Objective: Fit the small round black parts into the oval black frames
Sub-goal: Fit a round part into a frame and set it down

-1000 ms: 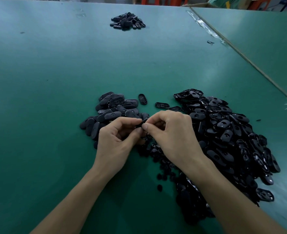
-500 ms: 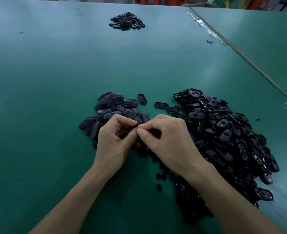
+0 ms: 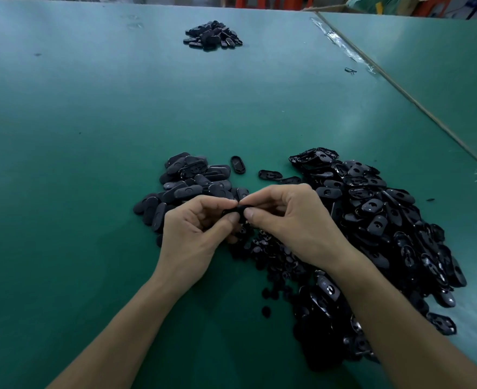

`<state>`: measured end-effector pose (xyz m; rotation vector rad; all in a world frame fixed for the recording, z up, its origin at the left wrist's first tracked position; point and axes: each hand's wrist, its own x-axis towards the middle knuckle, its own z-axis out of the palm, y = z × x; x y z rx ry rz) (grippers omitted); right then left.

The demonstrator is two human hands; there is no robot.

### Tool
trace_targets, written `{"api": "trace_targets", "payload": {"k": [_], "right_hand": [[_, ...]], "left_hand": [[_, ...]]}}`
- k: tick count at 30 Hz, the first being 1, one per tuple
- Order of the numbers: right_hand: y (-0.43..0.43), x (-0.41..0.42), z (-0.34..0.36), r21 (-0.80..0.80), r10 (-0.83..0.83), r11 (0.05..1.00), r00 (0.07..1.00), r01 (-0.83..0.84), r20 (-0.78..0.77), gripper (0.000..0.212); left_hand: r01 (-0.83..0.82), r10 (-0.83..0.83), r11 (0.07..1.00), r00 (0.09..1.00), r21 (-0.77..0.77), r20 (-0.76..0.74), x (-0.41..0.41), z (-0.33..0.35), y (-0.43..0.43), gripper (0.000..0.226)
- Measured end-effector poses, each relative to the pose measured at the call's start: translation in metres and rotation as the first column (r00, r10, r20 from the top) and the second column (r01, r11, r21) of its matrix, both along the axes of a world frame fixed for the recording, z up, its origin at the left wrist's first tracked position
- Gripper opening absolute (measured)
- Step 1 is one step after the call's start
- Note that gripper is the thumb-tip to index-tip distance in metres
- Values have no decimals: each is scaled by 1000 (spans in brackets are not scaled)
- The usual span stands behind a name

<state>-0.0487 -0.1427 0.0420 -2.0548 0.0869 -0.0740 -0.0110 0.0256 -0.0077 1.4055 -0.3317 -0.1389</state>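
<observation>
Pinching one oval black frame between thumbs and forefingers, the left hand and right hand curl round it; glossy hollow frames heap right of them, smooth closed ovals left.

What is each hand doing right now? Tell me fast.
Left hand: closed, pinching a small black piece.
Right hand: closed, pinching the same black piece.

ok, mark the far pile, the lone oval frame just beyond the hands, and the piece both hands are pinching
far pile [image 3: 213, 35]: head view, middle of the heap.
lone oval frame [image 3: 237, 164]: head view, its hollow centre.
pinched piece [image 3: 239, 211]: head view, the exposed black middle.
</observation>
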Motion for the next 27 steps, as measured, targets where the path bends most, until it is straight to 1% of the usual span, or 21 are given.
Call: {"api": "trace_targets", "payload": {"k": [5,13,17,22,27], "right_hand": [[-3,1,1,20,29,999,1000,-29,-5,15],[4,0,3,-43,-35,998,999,37,32,12],[7,-1,3,-50,-64,997,997,67,48,12],[7,-1,3,-46,-70,996,997,72,42,14],[2,-1,4,-41,-23,999,1000,23,21,15]], "left_hand": [[18,-18,1000,1000,-14,-17,0,0,0,24],[20,-21,999,1000,-31,-18,1,2,2,27],[17,-18,999,1000,-34,-24,2,2,2,27],[15,-16,999,1000,-34,-20,0,3,1,19],[-11,11,1000,1000,-19,-6,-1,3,2,15]]}}
